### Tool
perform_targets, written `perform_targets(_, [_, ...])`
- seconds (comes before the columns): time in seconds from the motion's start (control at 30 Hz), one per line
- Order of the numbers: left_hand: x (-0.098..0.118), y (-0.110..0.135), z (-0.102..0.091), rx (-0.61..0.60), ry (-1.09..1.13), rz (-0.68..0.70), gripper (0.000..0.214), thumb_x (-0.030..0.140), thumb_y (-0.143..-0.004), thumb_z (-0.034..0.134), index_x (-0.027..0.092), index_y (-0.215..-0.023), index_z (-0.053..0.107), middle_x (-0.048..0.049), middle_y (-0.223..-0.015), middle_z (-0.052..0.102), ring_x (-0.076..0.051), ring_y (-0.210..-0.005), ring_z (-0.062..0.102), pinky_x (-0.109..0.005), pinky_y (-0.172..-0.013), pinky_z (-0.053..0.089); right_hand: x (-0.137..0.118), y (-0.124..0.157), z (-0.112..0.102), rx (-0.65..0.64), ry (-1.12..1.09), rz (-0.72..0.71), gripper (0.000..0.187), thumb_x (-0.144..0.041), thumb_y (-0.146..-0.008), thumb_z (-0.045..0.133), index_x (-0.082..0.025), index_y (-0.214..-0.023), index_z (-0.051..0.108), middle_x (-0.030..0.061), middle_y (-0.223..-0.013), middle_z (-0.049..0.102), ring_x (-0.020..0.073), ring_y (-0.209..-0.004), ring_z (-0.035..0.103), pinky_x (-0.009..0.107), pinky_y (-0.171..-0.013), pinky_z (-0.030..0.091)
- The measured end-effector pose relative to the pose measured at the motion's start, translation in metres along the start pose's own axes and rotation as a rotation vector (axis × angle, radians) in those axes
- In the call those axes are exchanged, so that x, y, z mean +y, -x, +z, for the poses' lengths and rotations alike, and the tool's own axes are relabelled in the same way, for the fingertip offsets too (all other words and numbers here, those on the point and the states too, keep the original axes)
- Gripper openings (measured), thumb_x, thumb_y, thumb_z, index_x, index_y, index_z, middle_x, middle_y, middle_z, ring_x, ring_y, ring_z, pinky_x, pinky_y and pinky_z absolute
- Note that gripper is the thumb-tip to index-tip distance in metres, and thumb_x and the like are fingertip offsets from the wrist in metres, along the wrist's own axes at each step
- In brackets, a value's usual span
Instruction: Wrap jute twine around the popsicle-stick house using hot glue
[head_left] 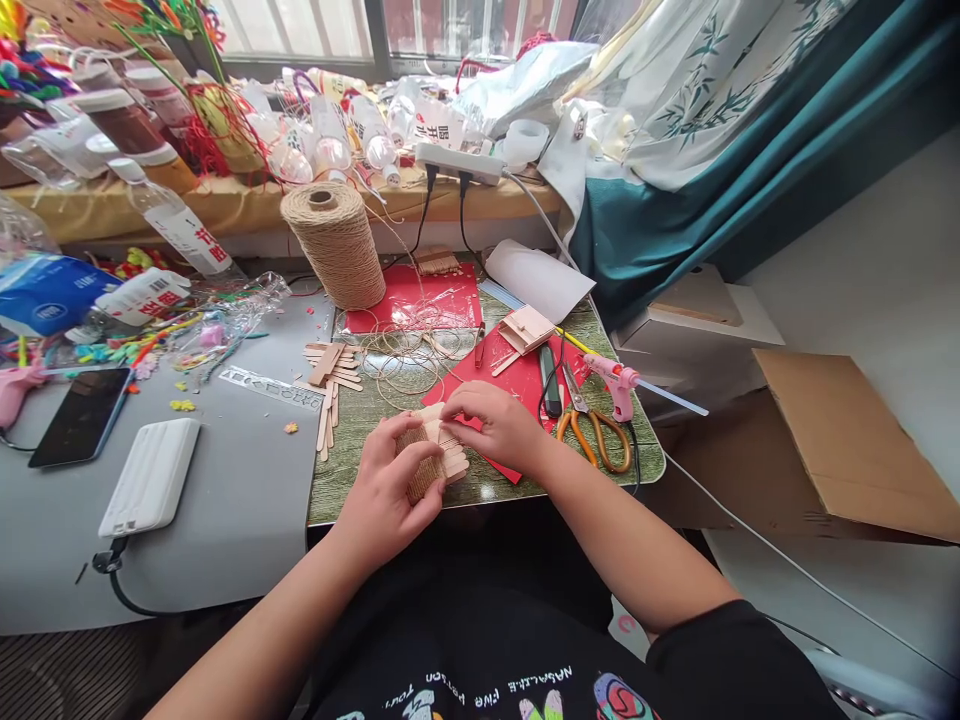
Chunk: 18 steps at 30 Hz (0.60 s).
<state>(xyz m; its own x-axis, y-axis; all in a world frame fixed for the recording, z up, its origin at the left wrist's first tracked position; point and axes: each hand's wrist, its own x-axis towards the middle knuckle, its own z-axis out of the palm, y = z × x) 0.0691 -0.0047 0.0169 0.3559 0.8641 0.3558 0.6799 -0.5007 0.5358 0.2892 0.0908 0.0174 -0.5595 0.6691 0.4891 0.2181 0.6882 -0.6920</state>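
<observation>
My left hand (394, 480) is closed around a small craft-stick piece (453, 458), part of it wrapped in rows of jute twine and part showing bare pale sticks. Over the upper side of that piece, my right hand (491, 425) has its thumb and fingers pinched together at the twine, mostly hiding what lies between them. Loose loops of twine (409, 365) spread over the green mat just beyond my hands. They trail from a big upright twine spool (334, 245). Loose craft sticks (330, 390) lie to the left of the piece.
Right of my hands are orange-handled scissors (596, 435), a green utility knife (550, 380), a pink glue gun (615, 385) and a small stick-built box (525, 330) on red paper. A white power bank (150, 475) and phone (81, 415) lie left. A power strip (459, 162) sits behind.
</observation>
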Motion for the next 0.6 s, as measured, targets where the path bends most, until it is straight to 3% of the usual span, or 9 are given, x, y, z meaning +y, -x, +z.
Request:
perform_targets(0.17, [-0.001, 0.001, 0.0, 0.002, 0.006, -0.005, 0.037, 0.022, -0.092, 0.067, 0.028, -0.128, 0.06, -0.0132, -0.149, 0.046, -0.037, -0.151, 0.041, -0.067, -0.126, 0.036, -0.008, 0.027, -0.006, 0.183, -0.045, 0.218, 0.009, -0.03, -0.103, 0.067, -0.022, -0.104, 0.072, 0.0053, -0.098, 0.073, 0.0191, -0.088, 0.066, 0.035, -0.083, 0.057])
perform_targets(0.33, [-0.003, 0.0, 0.001, 0.007, 0.006, 0.032, 0.025, 0.021, -0.092, 0.068, 0.026, -0.116, 0.061, -0.0116, -0.14, 0.055, -0.036, -0.151, 0.042, -0.067, -0.128, 0.033, -0.017, 0.051, -0.002, 0.307, 0.011, 0.366, 0.015, -0.027, -0.104, 0.063, -0.022, -0.115, 0.072, 0.0074, -0.104, 0.072, 0.0213, -0.094, 0.068, 0.037, -0.085, 0.059])
perform_targets(0.47, [-0.005, 0.0, 0.001, 0.014, -0.012, 0.054, 0.024, 0.021, -0.091, 0.069, 0.026, -0.114, 0.062, -0.0104, -0.138, 0.059, -0.036, -0.15, 0.044, -0.067, -0.128, 0.033, -0.03, 0.067, 0.0, 0.184, 0.071, 0.189, 0.036, -0.021, -0.101, 0.062, -0.027, -0.137, 0.064, 0.0119, -0.132, 0.067, 0.029, -0.124, 0.063, 0.052, -0.11, 0.052])
perform_targets(0.6, [-0.008, 0.001, 0.0, 0.018, -0.036, 0.091, 0.026, 0.022, -0.091, 0.071, 0.026, -0.116, 0.062, -0.0106, -0.137, 0.06, -0.036, -0.15, 0.044, -0.066, -0.127, 0.034, -0.037, 0.081, 0.014, 0.11, -0.006, 0.192, 0.059, -0.034, -0.096, 0.075, -0.027, -0.15, 0.051, 0.0141, -0.14, 0.062, 0.031, -0.13, 0.06, 0.052, -0.113, 0.051])
